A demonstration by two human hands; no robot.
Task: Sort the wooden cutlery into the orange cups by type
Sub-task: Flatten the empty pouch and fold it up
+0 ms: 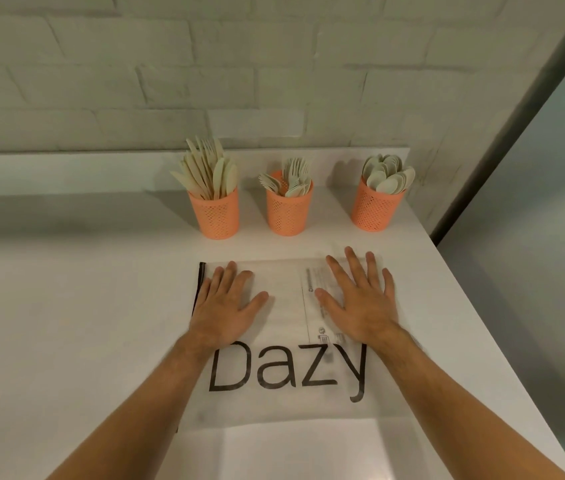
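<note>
Hands: my left hand and right hand both lie flat, fingers straight and spread, pressing on the bag; neither grasps anything.
Cutlery: all I can see stands in the three cups beyond my fingertips, handles down, long axes roughly upright.
Left cup: mostly knives, but at least one fork head shows among them near the back.
Middle cup: forks, leaning in two bunches.
Right cup: spoons, bowls up.
Key relation: the cups sit in a row straight ahead of my hands, apart from the bag's far edge; my left hand is nearer the left cup, my right nearer the right cup, the middle cup between both.
Progress: I judge sorting nearly done; the stray fork in the left cup looks like what remains.
Edges: the counter ends just right of the right cup and my right arm; the brick wall is close behind the cups.
Room: open counter spreads left; reaching forward is free.
</note>
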